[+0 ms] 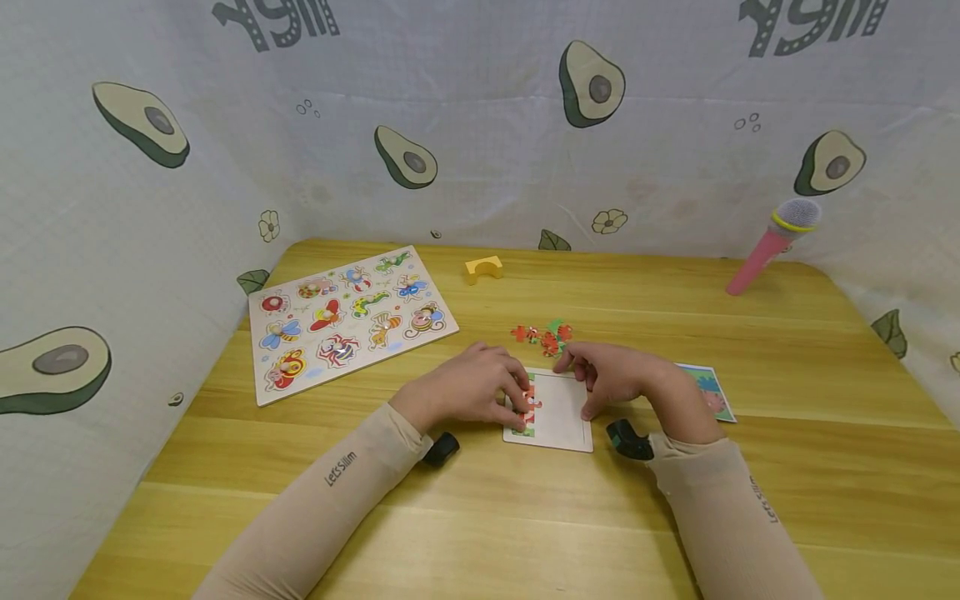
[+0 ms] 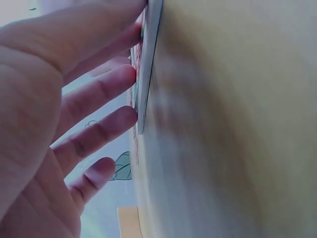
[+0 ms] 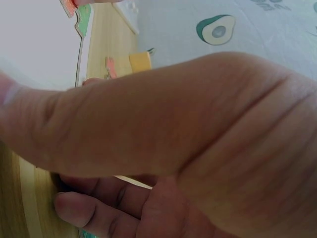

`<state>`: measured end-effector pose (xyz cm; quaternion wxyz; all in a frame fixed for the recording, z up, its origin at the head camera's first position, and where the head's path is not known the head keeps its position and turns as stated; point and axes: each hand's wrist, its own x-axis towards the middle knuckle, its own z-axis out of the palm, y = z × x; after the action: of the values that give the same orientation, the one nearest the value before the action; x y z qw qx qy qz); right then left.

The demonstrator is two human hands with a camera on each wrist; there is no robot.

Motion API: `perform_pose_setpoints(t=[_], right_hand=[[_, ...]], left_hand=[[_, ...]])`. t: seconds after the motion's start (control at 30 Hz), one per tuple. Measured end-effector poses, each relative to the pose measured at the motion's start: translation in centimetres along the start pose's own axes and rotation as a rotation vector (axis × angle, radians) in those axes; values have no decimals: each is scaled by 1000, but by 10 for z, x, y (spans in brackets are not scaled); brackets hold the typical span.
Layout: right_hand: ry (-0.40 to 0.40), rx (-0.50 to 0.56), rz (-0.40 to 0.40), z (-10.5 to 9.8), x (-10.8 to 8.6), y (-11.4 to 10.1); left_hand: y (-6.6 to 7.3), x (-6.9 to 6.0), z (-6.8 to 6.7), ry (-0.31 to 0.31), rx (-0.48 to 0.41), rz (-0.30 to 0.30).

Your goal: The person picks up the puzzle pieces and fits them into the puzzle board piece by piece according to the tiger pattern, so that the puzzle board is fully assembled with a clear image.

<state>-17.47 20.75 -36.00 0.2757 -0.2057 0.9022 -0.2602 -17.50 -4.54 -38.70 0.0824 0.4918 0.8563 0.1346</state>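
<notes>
A small square puzzle board (image 1: 561, 408) lies on the table between the two hands, with joined red, white and green puzzle pieces (image 1: 529, 406) along its left side. My left hand (image 1: 480, 387) touches these pieces and the board's left edge with its fingertips. In the left wrist view, fairly straight fingers (image 2: 101, 94) meet the board's edge. My right hand (image 1: 618, 379) holds the board's upper right corner, index finger at the top edge and thumb at the right edge. The right wrist view shows the thumb (image 3: 109, 124) across the white board. Loose puzzle pieces (image 1: 553, 340) lie just beyond the board.
A wooden knob puzzle with insects (image 1: 352, 321) lies at the back left. A yellow arch block (image 1: 483, 267) stands at the back, and a pink toy microphone (image 1: 765, 254) is upright at the back right. A picture card (image 1: 716, 393) lies partly behind the right wrist.
</notes>
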Motion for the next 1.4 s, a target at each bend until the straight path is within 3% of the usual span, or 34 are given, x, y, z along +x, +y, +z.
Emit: perform_pose_setpoints(t=[0.4, 0.63, 0.77, 1.13, 1.4], right_hand=[[-2, 17, 11, -1, 1, 0], [-4, 15, 11, -1, 2, -2], [-13, 16, 9, -1, 2, -3], [-29, 42, -2, -3, -1, -1], [-11, 11, -29, -3, -2, 3]], left_hand=[[-1, -3, -2, 30, 38, -28], [-14, -9, 1, 48, -140, -66], [-19, -11, 0, 23, -200, -109], [-17, -11, 0, -51, -156, -167], [-17, -10, 1, -74, -107, -174]])
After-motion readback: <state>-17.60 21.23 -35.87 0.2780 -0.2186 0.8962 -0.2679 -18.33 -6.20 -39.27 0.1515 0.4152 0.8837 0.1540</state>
